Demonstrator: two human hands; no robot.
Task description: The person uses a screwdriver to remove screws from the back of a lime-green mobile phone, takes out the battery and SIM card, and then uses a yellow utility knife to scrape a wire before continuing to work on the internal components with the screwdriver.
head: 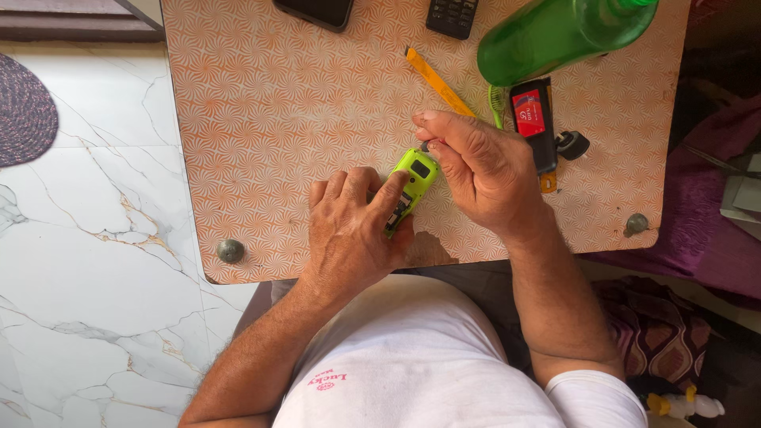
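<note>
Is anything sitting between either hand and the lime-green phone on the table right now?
Nothing visible does. The left hand lies on the lime-green phone, fingers across its lower part, and the right hand meets its top end. The orange pry tool lies apart, behind the right hand.

Both hands [349,234] on lime-green phone [414,181], patterned table [277,103]

I take this for a home: a small patterned table [261,119] stands on a marble floor [87,238], with a woven rug [24,111] at one side and purple bedding [705,230] at the other.
</note>
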